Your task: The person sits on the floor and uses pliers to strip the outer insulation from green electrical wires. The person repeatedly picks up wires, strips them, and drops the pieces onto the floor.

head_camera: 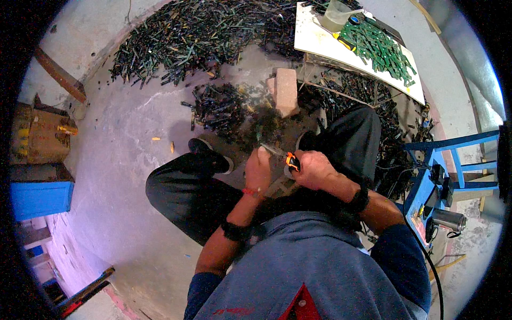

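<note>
My right hand (314,170) is closed around a hand tool with an orange-and-black handle (293,161). A thin metal blade or shaft (274,150) runs from it towards my left hand (258,168). My left hand pinches a small, greenish strip (259,135) between thumb and fingers, low over the floor between my feet; blur hides its details. The tool's tip is by my left thumb, though contact cannot be told. Just beyond my hands lies a small heap of dark strip-like parts (222,108), beside a reddish brick (286,92).
A large pile of dark and green strips (188,36) covers the far floor. A white board (312,42) holds green circuit-board strips (380,50), a plastic jug (335,16) and a yellow-and-black handled tool (345,41). At right stands a blue chair (420,192) bearing a metal flask (450,220); a black cable (430,260) hangs nearby.
</note>
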{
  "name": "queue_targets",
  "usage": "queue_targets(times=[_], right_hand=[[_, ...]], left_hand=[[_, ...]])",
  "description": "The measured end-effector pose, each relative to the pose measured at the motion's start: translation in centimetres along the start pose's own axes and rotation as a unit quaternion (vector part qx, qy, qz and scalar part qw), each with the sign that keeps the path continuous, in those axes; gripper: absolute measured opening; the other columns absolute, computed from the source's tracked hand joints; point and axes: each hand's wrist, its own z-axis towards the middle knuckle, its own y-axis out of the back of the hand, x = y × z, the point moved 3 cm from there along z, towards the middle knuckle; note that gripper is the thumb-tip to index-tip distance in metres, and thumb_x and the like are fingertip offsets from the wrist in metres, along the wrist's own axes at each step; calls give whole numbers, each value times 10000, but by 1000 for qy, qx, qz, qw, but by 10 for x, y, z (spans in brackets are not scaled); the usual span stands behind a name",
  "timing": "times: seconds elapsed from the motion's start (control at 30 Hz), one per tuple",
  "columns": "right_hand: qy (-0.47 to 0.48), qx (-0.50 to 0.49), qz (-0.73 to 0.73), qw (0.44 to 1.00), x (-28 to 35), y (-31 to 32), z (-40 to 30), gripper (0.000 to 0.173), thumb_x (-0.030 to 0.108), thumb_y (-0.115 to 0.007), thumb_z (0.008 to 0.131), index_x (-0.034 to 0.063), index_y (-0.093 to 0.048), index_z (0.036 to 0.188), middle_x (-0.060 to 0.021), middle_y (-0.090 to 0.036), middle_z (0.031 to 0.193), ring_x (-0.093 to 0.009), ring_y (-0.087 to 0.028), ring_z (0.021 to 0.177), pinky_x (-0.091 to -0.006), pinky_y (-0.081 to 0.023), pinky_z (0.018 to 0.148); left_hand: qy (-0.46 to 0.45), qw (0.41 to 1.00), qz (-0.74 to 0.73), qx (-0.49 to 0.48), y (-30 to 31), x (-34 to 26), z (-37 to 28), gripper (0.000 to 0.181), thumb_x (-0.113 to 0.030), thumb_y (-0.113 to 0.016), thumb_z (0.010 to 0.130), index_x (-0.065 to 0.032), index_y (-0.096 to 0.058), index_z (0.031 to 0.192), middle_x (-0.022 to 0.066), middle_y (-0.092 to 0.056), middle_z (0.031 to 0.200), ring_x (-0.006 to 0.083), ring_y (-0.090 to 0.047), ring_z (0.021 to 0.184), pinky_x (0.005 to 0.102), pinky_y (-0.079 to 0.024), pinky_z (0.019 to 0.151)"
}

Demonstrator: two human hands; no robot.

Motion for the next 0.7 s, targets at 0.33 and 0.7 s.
queue_targets(times=[0.33,0.7], right_hand=[[-49,242,559,791,-24,-35,3,221,160,-565,677,44,-544,865,-32,-504,612,-123,-460,514,-245,-362,428],[31,265,776,571,5,-77,-12,319,135,-558,672,99,-476,979,-36,-456,702,-130,-419,542,-264,-365,454]], left_hand=[[45,988,-126,79,9,16,8,316,-295,-436,879,-13,-487,746,48,-481,603,145,-486,520,296,-348,433],[256,855,-392,225,0,23,13,210,-275,-511,859,-67,-517,830,21,-523,640,149,-497,519,293,-392,445]])
